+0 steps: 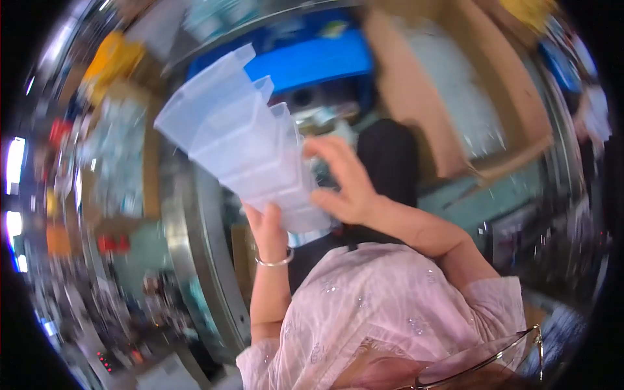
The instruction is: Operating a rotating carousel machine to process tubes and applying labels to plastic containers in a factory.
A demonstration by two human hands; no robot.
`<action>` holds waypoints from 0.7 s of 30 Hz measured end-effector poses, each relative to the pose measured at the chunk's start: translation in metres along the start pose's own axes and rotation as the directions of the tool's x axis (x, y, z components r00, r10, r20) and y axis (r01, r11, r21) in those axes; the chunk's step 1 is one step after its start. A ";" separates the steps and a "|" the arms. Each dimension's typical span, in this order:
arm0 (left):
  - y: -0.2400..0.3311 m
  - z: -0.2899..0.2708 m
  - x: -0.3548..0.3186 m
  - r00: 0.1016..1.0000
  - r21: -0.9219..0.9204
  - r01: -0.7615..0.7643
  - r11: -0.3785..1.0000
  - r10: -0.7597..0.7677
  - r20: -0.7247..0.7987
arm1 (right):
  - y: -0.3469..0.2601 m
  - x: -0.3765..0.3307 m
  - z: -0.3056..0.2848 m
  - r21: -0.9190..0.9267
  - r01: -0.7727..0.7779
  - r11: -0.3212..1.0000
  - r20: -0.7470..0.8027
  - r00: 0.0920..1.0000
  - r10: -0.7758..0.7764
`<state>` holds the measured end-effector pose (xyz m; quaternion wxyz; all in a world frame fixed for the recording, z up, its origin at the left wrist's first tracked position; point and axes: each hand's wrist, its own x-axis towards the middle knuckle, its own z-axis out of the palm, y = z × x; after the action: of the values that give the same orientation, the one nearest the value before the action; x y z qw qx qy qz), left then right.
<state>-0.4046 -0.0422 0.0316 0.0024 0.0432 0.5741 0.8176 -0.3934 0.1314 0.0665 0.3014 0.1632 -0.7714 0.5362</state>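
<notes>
A nested stack of translucent white plastic bins (253, 146) is tilted in front of me, its wide mouth toward the upper left. My left hand (265, 231) grips the lower end of the stack; its thumb shows and the other fingers are mostly behind the plastic. A bracelet circles that wrist. At the stack's right side is my right hand (348, 182), thumb and fingers spread apart. Its fingertips are at the bins' edge; whether they press on the plastic is blurred.
Ahead stands a blue plastic container (312, 62). An open cardboard box (409, 84) holding clear plastic items is at the right. Another carton (153, 162) with clear pieces stands left, beside a metal table edge (214, 260). A yellow bag (114, 62) lies at the far left.
</notes>
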 end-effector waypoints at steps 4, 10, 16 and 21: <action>0.031 -0.098 -0.015 0.982 -0.359 -0.041 0.932 -0.028 -0.186 | 0.039 -0.026 0.055 0.114 0.009 0.993 0.377 0.925 -0.052; -0.018 -0.131 -0.050 0.942 -0.741 -0.108 0.662 -0.170 -0.289 | 0.054 -0.067 0.120 0.003 0.261 0.965 0.766 0.620 -0.170; -0.063 -0.125 -0.043 0.897 -0.857 -0.022 0.514 -0.369 -0.244 | 0.063 -0.048 0.107 -0.001 0.215 0.977 0.832 0.541 -0.119; -0.067 -0.129 -0.036 0.915 -0.811 0.046 0.583 -0.350 -0.200 | 0.055 -0.033 0.115 -0.095 0.222 0.970 0.851 0.524 -0.036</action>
<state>-0.3810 -0.1428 -0.0773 0.0151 -0.1690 0.1450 0.9748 -0.4336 0.0435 -0.0227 -0.0545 0.4284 -0.8541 0.2898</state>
